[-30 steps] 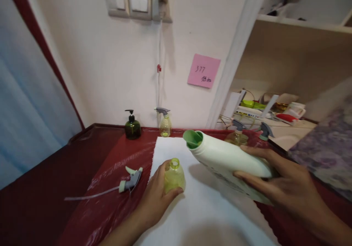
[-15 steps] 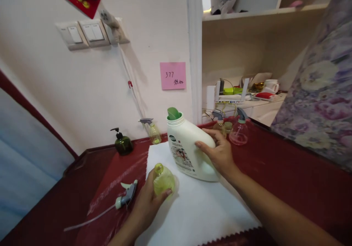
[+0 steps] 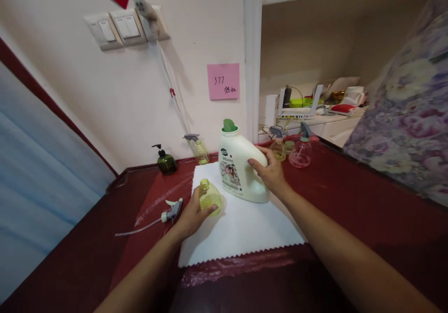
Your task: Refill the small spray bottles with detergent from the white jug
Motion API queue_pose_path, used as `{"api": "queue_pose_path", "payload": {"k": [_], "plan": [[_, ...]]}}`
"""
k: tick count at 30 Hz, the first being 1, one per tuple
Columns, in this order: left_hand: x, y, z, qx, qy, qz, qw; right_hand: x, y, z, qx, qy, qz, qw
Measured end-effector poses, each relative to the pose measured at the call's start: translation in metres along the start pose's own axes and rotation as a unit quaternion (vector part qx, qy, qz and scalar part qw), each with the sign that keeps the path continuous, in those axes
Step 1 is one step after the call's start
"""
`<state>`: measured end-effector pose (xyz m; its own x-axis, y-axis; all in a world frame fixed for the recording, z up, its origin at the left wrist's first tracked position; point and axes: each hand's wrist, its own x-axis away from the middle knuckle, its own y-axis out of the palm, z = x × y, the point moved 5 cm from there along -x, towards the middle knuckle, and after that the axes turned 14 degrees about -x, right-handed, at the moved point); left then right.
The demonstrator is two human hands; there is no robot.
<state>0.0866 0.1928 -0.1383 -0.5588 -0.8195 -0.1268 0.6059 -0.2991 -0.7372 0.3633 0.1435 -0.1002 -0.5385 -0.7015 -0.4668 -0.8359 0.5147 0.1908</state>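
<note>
Light: warm, evenly spread.
Shadows: cord (image 3: 174, 93) shadow thrown toward 3 o'clock.
Glare: sheen caught on red table cover (image 3: 154, 201).
Edges: stretched, softened at 3 o'clock.

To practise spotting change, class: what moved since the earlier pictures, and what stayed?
The white jug, earlier tipped towards the small yellow bottle, now stands upright on the white cloth, right hand still gripping it. The left hand still holds that bottle; the sprayer head lies unmoved.

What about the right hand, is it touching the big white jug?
Touching. The head view shows the right hand wrapped around the white jug, fingers pressed flat on its side.
</note>
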Motion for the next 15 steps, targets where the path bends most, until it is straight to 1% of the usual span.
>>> {"api": "queue_pose_path", "payload": {"k": [5, 9, 13, 14, 15], "plan": [[0.004, 0.0, -0.002, 0.01, -0.028, 0.006, 1.0, 0.003, -0.002, 0.004, 0.013, 0.024, -0.009, 1.0], [0.006, 0.006, -0.015, 0.021, -0.058, 0.015, 0.998, 0.005, -0.004, 0.008, 0.025, 0.044, -0.013, 0.999], [0.009, 0.011, -0.027, 0.032, -0.098, 0.016, 0.995, 0.004, -0.01, 0.012, 0.052, 0.065, -0.027, 0.996], [0.009, 0.011, -0.028, 0.034, -0.106, 0.015, 0.994, 0.004, -0.013, 0.011, 0.073, 0.055, -0.027, 0.995], [0.01, 0.01, -0.029, 0.035, -0.114, 0.013, 0.993, 0.004, -0.017, 0.007, 0.104, 0.027, -0.021, 0.994]]}}
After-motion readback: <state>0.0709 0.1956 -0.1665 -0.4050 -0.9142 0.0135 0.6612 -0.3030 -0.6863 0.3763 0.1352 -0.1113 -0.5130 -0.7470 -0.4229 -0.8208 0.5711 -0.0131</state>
